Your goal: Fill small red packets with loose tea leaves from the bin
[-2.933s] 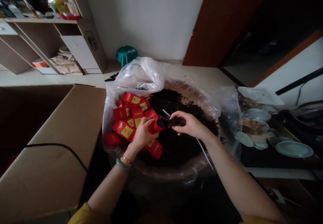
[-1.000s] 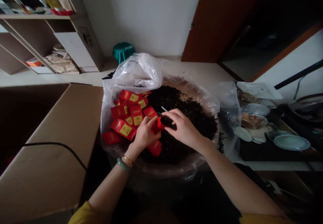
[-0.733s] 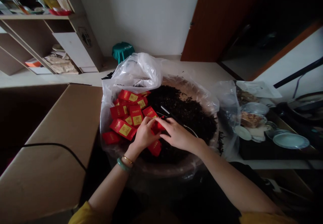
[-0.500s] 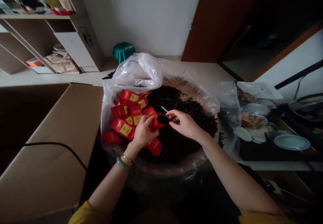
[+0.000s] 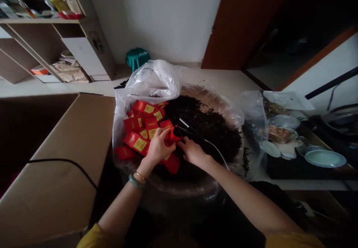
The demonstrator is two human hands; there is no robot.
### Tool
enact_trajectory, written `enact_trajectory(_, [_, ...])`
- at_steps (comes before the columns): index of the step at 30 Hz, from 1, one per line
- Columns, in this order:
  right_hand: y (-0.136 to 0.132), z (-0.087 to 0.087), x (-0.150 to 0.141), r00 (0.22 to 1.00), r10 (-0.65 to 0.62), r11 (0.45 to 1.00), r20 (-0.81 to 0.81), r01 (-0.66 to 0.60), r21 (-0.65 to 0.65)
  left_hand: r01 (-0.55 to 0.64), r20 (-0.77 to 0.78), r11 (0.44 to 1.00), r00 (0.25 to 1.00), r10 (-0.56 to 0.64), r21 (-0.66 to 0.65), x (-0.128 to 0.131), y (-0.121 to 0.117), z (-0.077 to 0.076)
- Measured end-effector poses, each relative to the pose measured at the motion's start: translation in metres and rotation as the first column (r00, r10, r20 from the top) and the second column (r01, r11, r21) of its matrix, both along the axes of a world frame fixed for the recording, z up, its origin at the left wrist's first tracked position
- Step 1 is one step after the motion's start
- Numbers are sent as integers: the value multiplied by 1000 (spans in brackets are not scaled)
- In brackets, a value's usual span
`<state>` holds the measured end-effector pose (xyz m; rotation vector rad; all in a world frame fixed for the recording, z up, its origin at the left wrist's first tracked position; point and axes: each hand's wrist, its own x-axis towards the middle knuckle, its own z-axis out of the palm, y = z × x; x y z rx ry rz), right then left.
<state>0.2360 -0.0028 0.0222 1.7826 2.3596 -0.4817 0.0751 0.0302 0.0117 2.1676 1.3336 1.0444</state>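
Note:
My left hand [image 5: 160, 147] grips an opened red packet [image 5: 171, 138], its dark mouth tipped to the right. Fingers closed, my right hand [image 5: 192, 151] is at the packet's lower right edge and seems to pinch it; the fingertips are partly hidden. Just beyond the packet's mouth lies a slim black tool [image 5: 191, 131] with a white cord [image 5: 219, 151] trailing right. Near it is a short pale strip [image 5: 184, 123]. Dark, dry tea-like leaves [image 5: 212, 123] are heaped beneath. Several red packets with gold labels [image 5: 137, 143] lie piled left of my hands.
The leaves and packets sit in a wide round basket lined with clear plastic [image 5: 233, 110]. A cardboard box [image 5: 64, 154] stands open at left. On the right is a dark tray [image 5: 285, 169] with dishes and a plastic tub. Behind are shelves [image 5: 41, 21] and a teal bag [image 5: 137, 57].
My right hand has moved down and left from the packet's mouth to its lower edge, letting go of the slim black tool. My left hand keeps its hold.

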Motion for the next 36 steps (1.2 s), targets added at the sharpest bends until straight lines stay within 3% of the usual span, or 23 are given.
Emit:
enact_trajectory(3, [9, 3, 12, 996, 9, 1000, -85, -9, 2, 5, -2, 1000, 1000, -5, -2, 0, 0, -1])
enact_trajectory(6, [17, 18, 28, 954, -51, 993, -295, 79, 85, 7, 2, 1000, 1000, -7, -1, 0, 1, -2])
enact_trajectory(9, [21, 39, 43, 805, -65, 960, -590, 213, 184, 4, -6, 1000, 1000, -4, -8, 0, 0, -3])
enact_trajectory(13, [16, 55, 44, 563, -59, 921, -824, 350, 173, 40, -5, 999, 999, -40, -5, 2, -1, -5])
enact_trajectory(16, [9, 56, 34, 455, -59, 941, -888, 323, 103, 53, 5, 999, 999, -53, 1, 2, 0, -8])
enact_trajectory(20, [2, 55, 26, 376, -69, 975, -924, 223, 18, 61, 14, 998, 998, -60, -6, 1, 1, -9])
enact_trajectory(23, [-2, 57, 24, 400, -36, 977, -916, 208, 52, 59, 18, 998, 998, -59, -12, 1, 0, -8])
enact_trajectory(27, [-5, 62, 22, 559, 70, 984, -826, 99, 150, 61, 27, 998, 998, -61, -18, 2, -1, -7])
enact_trajectory(32, [-2, 66, 26, 706, 237, 891, -668, 116, 439, 98, 98, 995, 991, -95, -24, 2, -1, -2])
enact_trajectory(36, [4, 60, 30, 793, 310, 880, -525, -30, 475, 237, 209, 969, 953, -218, -69, 0, -2, 7])
